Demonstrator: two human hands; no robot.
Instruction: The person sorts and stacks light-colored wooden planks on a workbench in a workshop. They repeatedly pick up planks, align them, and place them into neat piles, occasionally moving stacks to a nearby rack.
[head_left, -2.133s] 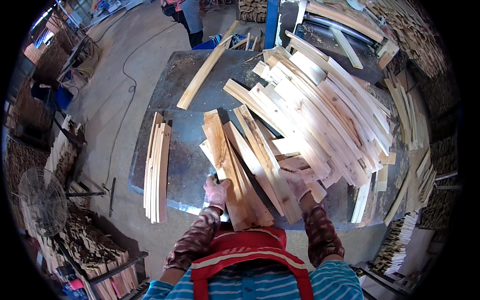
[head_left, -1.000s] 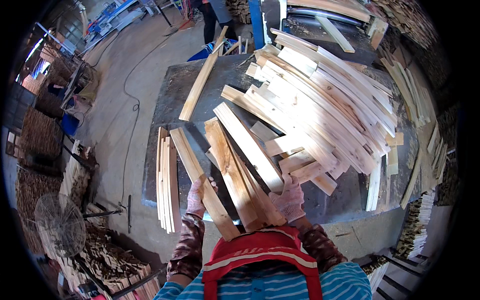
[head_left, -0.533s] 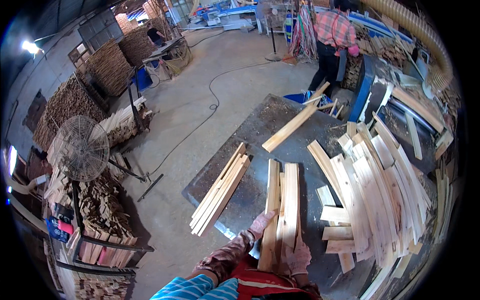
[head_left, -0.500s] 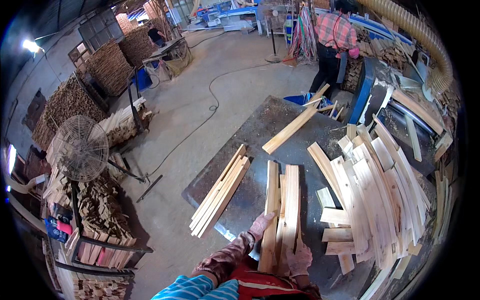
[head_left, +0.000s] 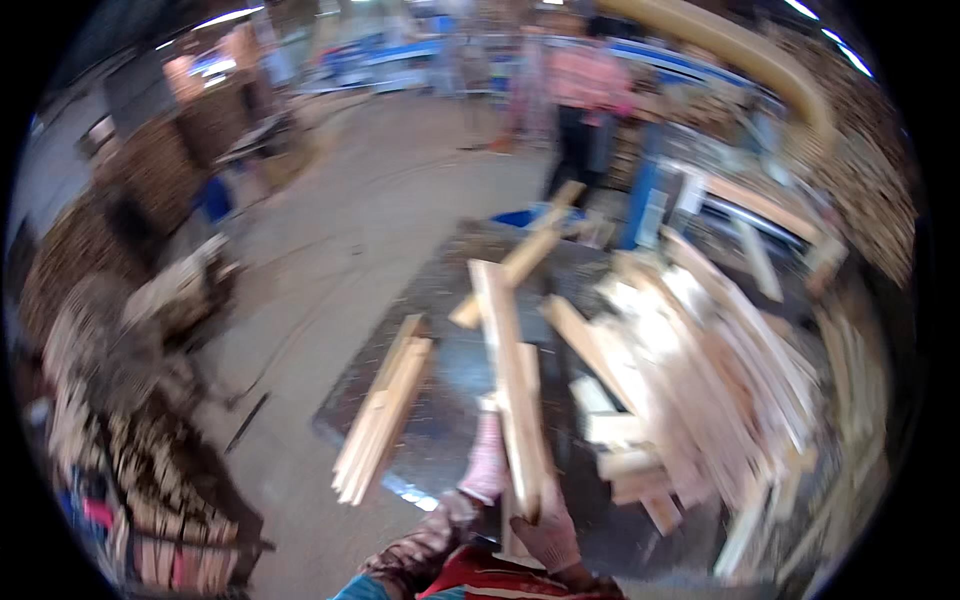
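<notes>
While right hand (head_left: 550,538) holds plank (head_left: 511,375), coworker (head_left: 583,82) blurs.

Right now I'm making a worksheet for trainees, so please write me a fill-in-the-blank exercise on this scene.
1. The left hand and right hand both wear ____.
2. The near end of the held board is at the ____ hand.
3. The small stack of boards lies to the ____ of the big pile on the table.
4. The apron is ____.

Missing words: gloves; right; left; red.
</notes>
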